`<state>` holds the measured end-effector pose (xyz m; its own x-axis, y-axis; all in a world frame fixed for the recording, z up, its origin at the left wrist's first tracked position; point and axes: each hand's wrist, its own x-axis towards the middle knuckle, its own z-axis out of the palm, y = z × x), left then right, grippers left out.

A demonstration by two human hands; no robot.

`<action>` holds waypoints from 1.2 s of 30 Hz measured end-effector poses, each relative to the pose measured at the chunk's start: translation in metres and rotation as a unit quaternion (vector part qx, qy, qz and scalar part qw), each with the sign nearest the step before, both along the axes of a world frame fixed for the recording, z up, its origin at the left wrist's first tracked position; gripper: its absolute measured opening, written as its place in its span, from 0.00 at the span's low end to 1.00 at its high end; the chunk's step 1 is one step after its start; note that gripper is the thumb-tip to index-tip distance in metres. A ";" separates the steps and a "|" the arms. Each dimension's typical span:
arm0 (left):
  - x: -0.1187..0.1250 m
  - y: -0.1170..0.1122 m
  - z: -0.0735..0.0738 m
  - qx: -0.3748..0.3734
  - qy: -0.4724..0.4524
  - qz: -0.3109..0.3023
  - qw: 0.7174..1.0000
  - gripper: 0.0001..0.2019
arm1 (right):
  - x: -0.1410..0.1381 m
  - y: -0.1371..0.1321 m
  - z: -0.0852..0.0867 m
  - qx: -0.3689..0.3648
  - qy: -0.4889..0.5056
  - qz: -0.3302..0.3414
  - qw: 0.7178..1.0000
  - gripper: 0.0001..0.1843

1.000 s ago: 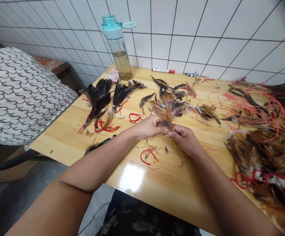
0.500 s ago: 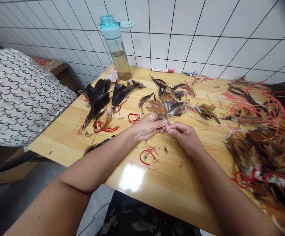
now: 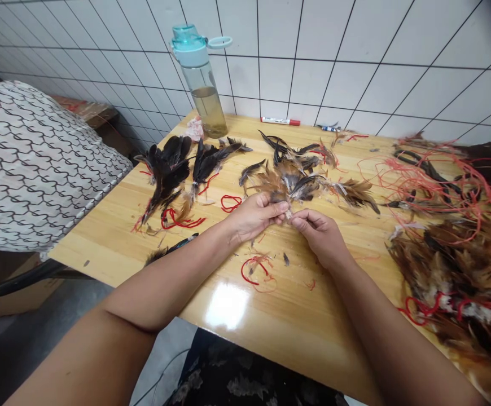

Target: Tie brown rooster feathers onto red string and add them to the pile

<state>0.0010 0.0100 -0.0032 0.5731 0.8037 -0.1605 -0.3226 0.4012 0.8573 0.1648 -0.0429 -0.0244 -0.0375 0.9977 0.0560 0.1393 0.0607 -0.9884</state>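
Note:
My left hand point(image 3: 254, 215) and my right hand point(image 3: 319, 232) meet fingertip to fingertip over the middle of the wooden table point(image 3: 296, 316). Both are closed in a pinch on the quill end of a small brown feather bundle point(image 3: 280, 189) that fans out away from me. Just beyond it lies a loose pile of brown and black feathers point(image 3: 313, 177). A red thread scrap point(image 3: 256, 269) rests on the table below my hands.
Black feather bunches point(image 3: 173, 163) with red ties lie at the left. A large heap of brown feathers and red string point(image 3: 452, 237) fills the right side. A water bottle point(image 3: 201, 84) and a red-capped marker point(image 3: 280, 120) stand by the tiled wall. A patterned cloth point(image 3: 29, 163) is at the left.
The brown bundle that stood up between my fingers has been lowered flat towards the pile. Both hands have shifted slightly, staying pinched together.

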 end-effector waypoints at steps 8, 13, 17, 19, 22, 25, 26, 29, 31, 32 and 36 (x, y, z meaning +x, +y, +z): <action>0.005 -0.003 -0.004 0.001 0.011 0.006 1.000 0.20 | -0.005 0.001 -0.001 0.013 0.001 0.010 1.000 0.09; 0.004 -0.001 -0.003 0.016 0.020 -0.010 1.000 0.20 | -0.005 0.000 0.000 0.026 -0.016 0.010 0.999 0.08; -0.002 0.003 -0.001 0.043 0.030 0.003 0.999 0.19 | -0.003 0.000 0.002 0.014 -0.025 0.001 1.000 0.10; -0.005 0.004 0.000 0.072 0.055 -0.003 0.996 0.18 | -0.002 0.000 0.003 0.004 -0.014 -0.002 1.000 0.11; -0.007 0.003 0.000 0.123 0.120 -0.028 0.985 0.15 | -0.001 0.000 0.002 -0.004 -0.023 0.025 0.999 0.11; -0.007 0.002 -0.001 0.148 0.159 -0.045 0.975 0.13 | 0.001 0.001 0.002 0.009 -0.056 0.057 0.997 0.10; -0.007 0.001 -0.001 0.149 0.160 -0.051 0.974 0.13 | 0.002 0.002 0.002 0.014 -0.063 0.067 0.996 0.10; -0.005 0.000 -0.001 0.144 0.148 -0.078 0.975 0.14 | 0.003 0.003 0.002 0.016 -0.064 0.093 0.993 0.10; -0.003 -0.001 -0.001 0.156 0.141 -0.085 0.974 0.14 | 0.004 0.004 0.002 0.013 -0.063 0.094 0.993 0.11; -0.003 -0.001 -0.001 0.169 0.138 -0.081 0.973 0.15 | 0.005 0.004 0.001 0.010 -0.057 0.087 0.995 0.12; -0.007 0.006 -0.002 0.235 0.176 0.013 0.956 0.12 | 0.005 0.003 -0.001 -0.005 0.026 0.020 0.999 0.15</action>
